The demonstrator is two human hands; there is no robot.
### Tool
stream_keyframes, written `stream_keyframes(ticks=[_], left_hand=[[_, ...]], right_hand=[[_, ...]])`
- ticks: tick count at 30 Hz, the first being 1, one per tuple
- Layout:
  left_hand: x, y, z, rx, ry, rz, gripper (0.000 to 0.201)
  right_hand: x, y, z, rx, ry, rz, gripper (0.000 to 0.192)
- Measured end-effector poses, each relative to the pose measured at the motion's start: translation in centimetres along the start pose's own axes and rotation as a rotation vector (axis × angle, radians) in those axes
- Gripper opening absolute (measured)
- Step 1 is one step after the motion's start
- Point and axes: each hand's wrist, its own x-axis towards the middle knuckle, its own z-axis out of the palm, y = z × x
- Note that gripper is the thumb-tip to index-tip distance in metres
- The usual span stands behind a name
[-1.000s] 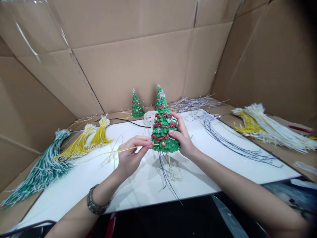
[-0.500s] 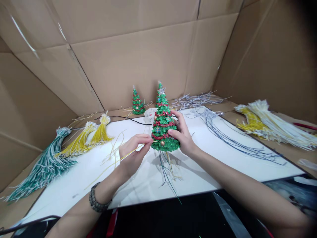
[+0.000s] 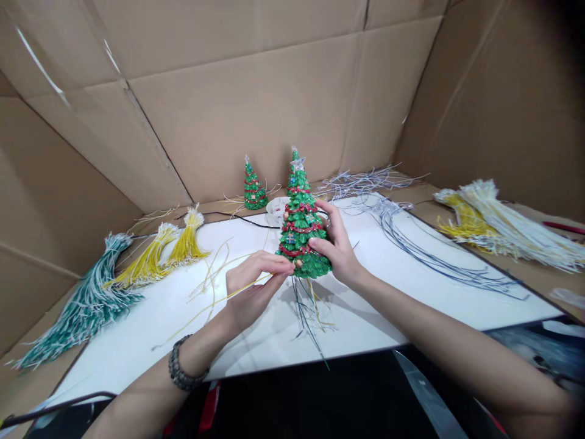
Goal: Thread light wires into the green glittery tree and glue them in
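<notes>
A small green Christmas tree (image 3: 302, 222) with red garlands, gold balls and a silver star stands upright in my right hand (image 3: 340, 247). That hand is closed around the tree's right side, its thumb pressed on the front. My left hand (image 3: 258, 280) pinches a thin yellow wire (image 3: 219, 300) at the tree's lower left, fingertips against the bottom tier beside a gold ball. The wire trails back under the palm toward the wrist. Several dark and yellowish wires (image 3: 307, 320) hang below the tree's base. Where the pinched wire ends is hidden by my fingertips.
Two more trees, one (image 3: 254, 188) plainly visible, stand behind near a white round object (image 3: 277, 210). Green wire bundles (image 3: 86, 305) and yellow ones (image 3: 146, 259) lie left. Dark wires (image 3: 425, 256) spread right, past them white-and-yellow bundles (image 3: 512, 225). Cardboard walls (image 3: 256, 103) enclose the white board (image 3: 183, 329).
My left hand has moved a little to the right, bringing the pinched yellow wire from the tree's left edge to beside the gold ball. My right hand keeps its hold.
</notes>
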Motion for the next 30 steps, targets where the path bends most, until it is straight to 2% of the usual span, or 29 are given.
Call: stream_keyframes(ticks=[3,7,14,19,23,30], left_hand=[[-0.06,-0.27,0.01,0.037,-0.001,-0.034,0.022],[-0.18,-0.78,0.10,0.037,0.061,-0.112,0.018],[-0.17,-0.85,0.16,0.144,0.036,0.054,0.023],[-0.24,-0.71,0.32,0.190,0.082,0.004,0.020],[-0.23,-0.94,0.24,0.283,0.130,-0.006,0.018],[-0.16,-0.24,0.18,0.270,0.045,0.076,0.020]], right_hand=[[0.08,0.17,-0.17,0.004,0.013,0.019,0.070],[0.24,0.36,-0.35,0.028,0.015,0.044,0.069],[0.24,0.27,-0.34,0.033,0.018,0.026,0.069],[0.13,0.26,-0.35,-0.064,0.011,0.018,0.073],[-0.03,-0.04,-0.06,-0.057,-0.037,0.003,0.075],[-0.24,-0.52,0.23,-0.066,-0.037,0.004,0.075]])
